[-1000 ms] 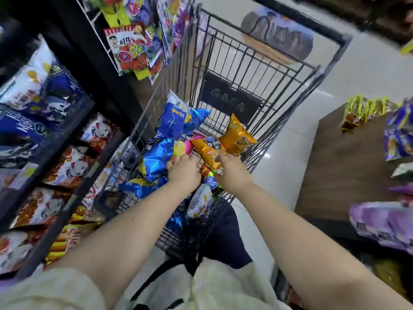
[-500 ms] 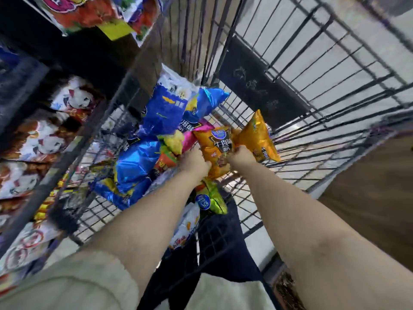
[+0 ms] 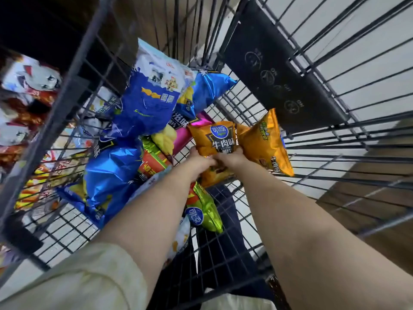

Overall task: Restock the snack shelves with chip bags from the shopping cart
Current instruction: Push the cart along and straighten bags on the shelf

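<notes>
Gripping the lower half of the orange chip bag, the left hand and right hand have their fingers curled into the foil from either side, and the two sets of fingertips nearly meet across its face. The bag is inside the shopping cart, low near the wire floor, with its top reaching away past the fingertips. A second orange bag leans just outside the right hand's knuckles, a green bag lies back under the left wrist, and blue bags are heaped beyond the left hand's outer edge. The held bag should be very light, air-puffed and crinkly, with slick foil and brittle chips inside, so a hard squeeze at mid-body risks crushing them. The flat crimped seams or the side edges look the safer hold, pinched just enough not to slip
</notes>
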{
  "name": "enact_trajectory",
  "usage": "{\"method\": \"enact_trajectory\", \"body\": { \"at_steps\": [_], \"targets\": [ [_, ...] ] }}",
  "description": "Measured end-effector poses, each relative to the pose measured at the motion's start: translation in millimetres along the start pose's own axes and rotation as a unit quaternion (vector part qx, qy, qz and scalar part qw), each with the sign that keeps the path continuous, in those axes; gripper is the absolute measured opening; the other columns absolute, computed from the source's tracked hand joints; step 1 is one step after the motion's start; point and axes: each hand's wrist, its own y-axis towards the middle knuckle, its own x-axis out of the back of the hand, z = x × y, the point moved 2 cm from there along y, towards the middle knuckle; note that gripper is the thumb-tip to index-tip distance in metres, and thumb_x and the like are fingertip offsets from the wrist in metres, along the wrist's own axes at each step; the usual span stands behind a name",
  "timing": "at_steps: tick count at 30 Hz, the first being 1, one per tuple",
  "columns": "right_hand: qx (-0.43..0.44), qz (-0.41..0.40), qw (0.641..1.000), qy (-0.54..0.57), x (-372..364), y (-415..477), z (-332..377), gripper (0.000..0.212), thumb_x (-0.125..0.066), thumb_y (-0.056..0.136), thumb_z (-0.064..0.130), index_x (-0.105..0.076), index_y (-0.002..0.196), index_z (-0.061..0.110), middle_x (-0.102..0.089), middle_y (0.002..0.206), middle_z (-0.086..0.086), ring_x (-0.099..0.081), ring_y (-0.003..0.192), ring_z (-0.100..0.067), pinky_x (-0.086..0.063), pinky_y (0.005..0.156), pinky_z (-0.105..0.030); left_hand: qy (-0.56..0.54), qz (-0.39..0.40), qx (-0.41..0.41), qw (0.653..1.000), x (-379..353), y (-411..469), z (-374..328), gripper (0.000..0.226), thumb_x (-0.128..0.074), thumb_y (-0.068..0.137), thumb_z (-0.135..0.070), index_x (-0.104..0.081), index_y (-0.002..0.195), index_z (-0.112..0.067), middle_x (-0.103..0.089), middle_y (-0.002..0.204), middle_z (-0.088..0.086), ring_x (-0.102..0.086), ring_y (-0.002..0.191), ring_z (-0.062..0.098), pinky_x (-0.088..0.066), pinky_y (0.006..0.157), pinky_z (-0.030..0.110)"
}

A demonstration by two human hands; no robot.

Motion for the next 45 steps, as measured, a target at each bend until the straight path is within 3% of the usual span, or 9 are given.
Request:
{"method": "enact_trajectory", "body": {
  "at_steps": [6, 11, 17, 21, 25, 28, 37, 41, 45],
  "targets": [
    [-0.032, 0.007, 0.999, 0.033, 4, -21, -1, 0.113, -0.073, 0.065, 0.066, -0.020, 0.149, 0.013, -0.042, 0.145, -0.012, -0.044, 0.130, -0.035, -0.038, 0.103, -0.044, -0.057, 0.041, 0.014, 0.997, 19, -22, -1, 0.118, -0.089, 0.045, -0.041, -0.026, 0.145, -0.034, -0.061, 0.124, 0.007, -0.064, 0.102, 0.033, -0.054, 0.089, 0.051],
    [-0.037, -0.002, 0.997, 0.063, 11, -57, 6, 0.080, -0.049, 0.085, 0.067, -0.034, 0.145, 0.015, -0.051, 0.137, -0.016, -0.051, 0.121, -0.037, -0.039, 0.106, -0.051, -0.046, 0.062, 0.005, 0.997, 39, -66, -15, 0.127, -0.092, 0.038, -0.041, -0.027, 0.146, -0.025, -0.058, 0.127, 0.013, -0.064, 0.101, 0.035, -0.054, 0.087, 0.051],
    [0.053, 0.063, 0.996, 0.022, 38, -133, 19, 0.064, -0.062, 0.085, 0.055, -0.037, 0.138, 0.028, -0.054, 0.104, -0.001, -0.060, 0.084, -0.026, -0.053, 0.048, -0.029, -0.083, 0.059, -0.027, 0.994, 78, -135, -17, 0.134, -0.094, 0.045, -0.041, -0.018, 0.153, -0.022, -0.051, 0.139, 0.014, -0.064, 0.106, 0.036, -0.055, 0.086, 0.053],
    [0.090, 0.136, 0.985, 0.046, 42, -176, 11, 0.085, -0.079, 0.069, 0.055, -0.036, 0.136, 0.025, -0.055, 0.116, -0.009, -0.065, 0.095, -0.035, -0.058, 0.061, -0.035, -0.186, 0.096, -0.021, 0.978, 93, -182, 2, 0.142, -0.093, 0.030, -0.038, -0.023, 0.152, -0.027, -0.060, 0.125, 0.011, -0.072, 0.077, 0.026, -0.057, 0.054, 0.035],
    [0.086, 0.161, 0.981, 0.070, 27, -202, 4, 0.101, -0.090, 0.055, 0.047, -0.033, 0.135, 0.020, -0.057, 0.122, -0.012, -0.064, 0.103, -0.033, -0.059, 0.073, -0.044, -0.221, 0.112, -0.044, 0.968, 100, -208, 38, 0.085, -0.084, 0.069, -0.024, -0.039, 0.141, -0.028, -0.069, 0.101, 0.004, -0.071, 0.075, 0.021, -0.057, 0.059, 0.034],
    [0.083, 0.194, 0.976, 0.046, 16, -215, 3, 0.113, -0.096, 0.040, 0.046, -0.035, 0.132, 0.022, -0.064, 0.118, -0.011, -0.068, 0.100, -0.030, -0.059, 0.078, -0.047, -0.248, 0.117, -0.051, 0.960, 110, -223, 66, 0.076, -0.081, 0.075, -0.023, -0.039, 0.137, -0.029, -0.070, 0.105, 0.006, -0.073, 0.077, 0.022, -0.059, 0.063, 0.035],
    [0.107, 0.264, 0.958, 0.022, -50, -262, 1, 0.081, -0.090, 0.054, 0.021, -0.048, 0.122, 0.030, -0.075, 0.105, -0.005, -0.072, 0.094, -0.027, -0.059, 0.069, -0.039, -0.317, 0.135, -0.107, 0.933, 138, -252, 147, 0.081, -0.084, 0.058, -0.017, -0.049, 0.132, -0.019, -0.071, 0.112, 0.013, -0.068, 0.103, 0.034, -0.052, 0.094, 0.052],
    [0.169, 0.258, 0.951, 0.010, -89, -287, -10, 0.093, -0.090, 0.051, 0.021, -0.044, 0.132, 0.023, -0.074, 0.109, -0.002, -0.071, 0.098, -0.024, -0.058, 0.074, -0.038, -0.373, 0.104, -0.134, 0.912, 155, -262, 191, 0.082, -0.081, 0.068, -0.011, -0.041, 0.140, -0.016, -0.070, 0.116, 0.014, -0.068, 0.103, 0.033, -0.055, 0.089, 0.048],
    [0.215, 0.280, 0.935, -0.020, -131, -318, -29, 0.080, -0.094, 0.051, 0.025, -0.052, 0.119, 0.025, -0.075, 0.104, 0.000, -0.072, 0.096, -0.021, -0.058, 0.068, -0.032, -0.420, 0.080, -0.176, 0.887, 180, -285, 243, 0.070, -0.083, 0.056, -0.014, -0.055, 0.119, -0.026, -0.076, 0.099, 0.006, -0.074, 0.080, 0.023, -0.058, 0.060, 0.031]
  ]
}}
